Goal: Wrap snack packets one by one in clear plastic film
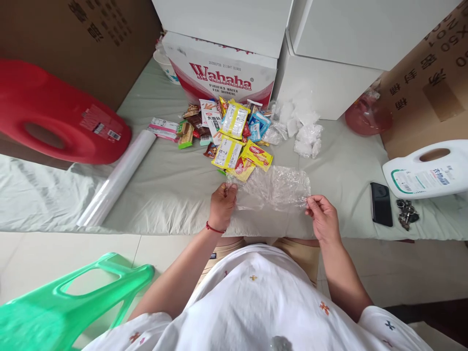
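A clear, crinkled plastic bag (272, 187) is stretched out flat between my hands, over the front part of the cloth-covered surface. My left hand (222, 207) pinches its left edge between thumb and fingers. At the lower right corner, my right hand (322, 214) grips it the same way. Just beyond the bag lies a heap of packaged snacks, with yellow nabati wafer packets (258, 155) closest to it. A blue snack packet (259, 126) and a pink-and-white packet (163, 128) are in the same heap. Crumpled clear plastic bags (307, 139) lie to its right.
A Wahaha carton (223, 70) stands behind the snacks. On the left are a plastic film roll (119, 178), a red jug (54, 117) and a green stool (78, 297). A white detergent bottle (431, 170), a phone (381, 204) and keys (407, 213) lie on the right.
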Motion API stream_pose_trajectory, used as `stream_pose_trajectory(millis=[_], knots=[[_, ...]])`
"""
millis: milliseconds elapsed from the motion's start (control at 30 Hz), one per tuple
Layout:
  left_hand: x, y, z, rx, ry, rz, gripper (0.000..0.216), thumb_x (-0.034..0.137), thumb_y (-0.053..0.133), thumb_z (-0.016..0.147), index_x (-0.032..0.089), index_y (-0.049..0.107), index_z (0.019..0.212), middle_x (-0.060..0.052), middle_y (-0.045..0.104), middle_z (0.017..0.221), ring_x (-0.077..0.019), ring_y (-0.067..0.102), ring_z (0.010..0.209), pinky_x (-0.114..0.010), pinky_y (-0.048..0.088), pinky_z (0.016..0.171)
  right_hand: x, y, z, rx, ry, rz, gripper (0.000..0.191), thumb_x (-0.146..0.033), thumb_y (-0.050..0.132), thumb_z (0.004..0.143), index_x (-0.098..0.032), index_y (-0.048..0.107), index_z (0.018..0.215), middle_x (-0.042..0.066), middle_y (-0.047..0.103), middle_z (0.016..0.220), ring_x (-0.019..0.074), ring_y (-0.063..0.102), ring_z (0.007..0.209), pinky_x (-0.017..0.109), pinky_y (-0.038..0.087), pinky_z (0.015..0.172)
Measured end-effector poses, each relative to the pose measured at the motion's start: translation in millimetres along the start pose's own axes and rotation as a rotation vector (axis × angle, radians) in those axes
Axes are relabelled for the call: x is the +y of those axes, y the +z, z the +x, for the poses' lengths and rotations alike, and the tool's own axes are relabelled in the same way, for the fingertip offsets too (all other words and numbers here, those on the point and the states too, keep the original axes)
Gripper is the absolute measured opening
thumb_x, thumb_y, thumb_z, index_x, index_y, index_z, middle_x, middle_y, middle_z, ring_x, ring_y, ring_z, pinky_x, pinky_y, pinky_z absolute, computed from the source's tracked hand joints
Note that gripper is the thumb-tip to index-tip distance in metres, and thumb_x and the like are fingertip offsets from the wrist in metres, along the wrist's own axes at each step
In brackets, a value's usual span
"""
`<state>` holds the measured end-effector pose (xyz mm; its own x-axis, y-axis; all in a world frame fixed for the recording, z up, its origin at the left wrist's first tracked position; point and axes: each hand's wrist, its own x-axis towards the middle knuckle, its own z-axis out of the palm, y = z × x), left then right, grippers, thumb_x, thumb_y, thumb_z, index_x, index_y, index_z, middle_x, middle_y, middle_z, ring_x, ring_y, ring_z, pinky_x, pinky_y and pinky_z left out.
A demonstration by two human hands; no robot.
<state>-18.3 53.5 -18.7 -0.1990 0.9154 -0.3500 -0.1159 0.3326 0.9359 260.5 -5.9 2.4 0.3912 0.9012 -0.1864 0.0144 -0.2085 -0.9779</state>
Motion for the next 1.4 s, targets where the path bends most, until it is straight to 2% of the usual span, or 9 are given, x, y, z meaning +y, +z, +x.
stream_pose_trajectory(millis=[233,367,533,667,800,967,1100,1233,1400], knots=[[-4,-20,10,0.001,0.086,0.176,0.032,0.047,0.067,0.085,0.021,0.055,0.072,0.007,0.036,0.054,-0.0097,0.029,0.053,-0.025,0.022,0.052,14,-19,14,0.094,0.045,-0.089,0.043,-0.057,0.084,0.071,-0.019,0.068,0.082,0.0,0.063,0.075,0.0094,0.05,0.059,0.021,0.041,0.046],[-6,-25,13,0.073,0.162,0.289,0.028,0.048,0.067,0.085,0.02,0.061,0.09,0.006,0.044,0.06,-0.0119,0.038,0.056,-0.025,0.029,0.056,11,-20,18,0.039,0.084,-0.097,0.044,-0.058,0.083,0.071,-0.019,0.067,0.083,0.0,0.065,0.074,0.0076,0.047,0.052,0.02,0.036,0.041],[-9,-28,-3,0.392,0.643,0.57,0.04,0.04,0.072,0.082,0.019,0.057,0.111,-0.009,0.061,0.103,-0.0207,0.057,0.087,-0.036,0.047,0.08,6,-11,16,-0.007,0.172,-0.031,0.048,-0.06,0.086,0.066,-0.02,0.066,0.082,-0.003,0.062,0.068,0.0053,0.042,0.045,0.019,0.028,0.036],[-16,-13,-34,-0.027,0.982,0.743,0.023,0.039,0.071,0.089,0.023,0.063,0.104,-0.01,0.065,0.103,-0.0264,0.062,0.102,-0.042,0.046,0.091,5,-4,15,-0.008,0.196,0.006,0.049,-0.058,0.089,0.063,-0.019,0.066,0.081,-0.004,0.06,0.066,0.0047,0.041,0.044,0.018,0.027,0.035],[-27,20,-59,-0.392,1.121,0.776,0.04,0.054,0.071,0.089,0.023,0.065,0.113,-0.012,0.069,0.11,-0.0295,0.063,0.108,-0.045,0.043,0.095,1,2,12,-0.017,0.193,0.043,0.048,-0.056,0.089,0.063,-0.019,0.066,0.081,-0.004,0.06,0.065,0.0042,0.041,0.044,0.017,0.026,0.035],[-33,56,-61,-0.437,0.963,0.834,0.038,0.049,0.064,0.094,0.019,0.066,0.117,-0.017,0.068,0.115,-0.0322,0.061,0.112,-0.048,0.041,0.097,-7,8,7,-0.055,0.194,0.083,0.045,-0.055,0.088,0.066,-0.019,0.066,0.082,-0.004,0.059,0.066,0.0036,0.041,0.044,0.017,0.026,0.035],[-31,62,-49,-0.518,0.612,0.596,0.03,0.04,0.049,0.102,0.02,0.065,0.086,-0.006,0.064,0.079,-0.0209,0.059,0.078,-0.034,0.042,0.075,-10,8,8,-0.062,0.215,0.119,0.046,-0.054,0.09,0.064,-0.019,0.066,0.081,-0.004,0.059,0.064,0.0035,0.04,0.043,0.016,0.026,0.035],[-30,57,-42,-0.551,0.261,0.285,0.038,0.052,0.048,0.1,0.022,0.055,0.079,0.004,0.046,0.06,-0.0131,0.039,0.056,-0.027,0.031,0.057,-9,8,11,-0.098,0.257,0.161,0.045,-0.05,0.092,0.062,-0.019,0.065,0.08,-0.005,0.059,0.063,0.003,0.04,0.044,0.015,0.026,0.035],[-27,56,-40,-0.444,0.199,0.19,0.041,0.058,0.048,0.098,0.022,0.051,0.079,0.006,0.041,0.059,-0.0115,0.036,0.055,-0.025,0.03,0.055,-7,13,9,-0.103,0.275,0.233,0.045,-0.052,0.092,0.065,-0.019,0.066,0.083,-0.005,0.059,0.067,0.0023,0.041,0.046,0.014,0.027,0.036]])
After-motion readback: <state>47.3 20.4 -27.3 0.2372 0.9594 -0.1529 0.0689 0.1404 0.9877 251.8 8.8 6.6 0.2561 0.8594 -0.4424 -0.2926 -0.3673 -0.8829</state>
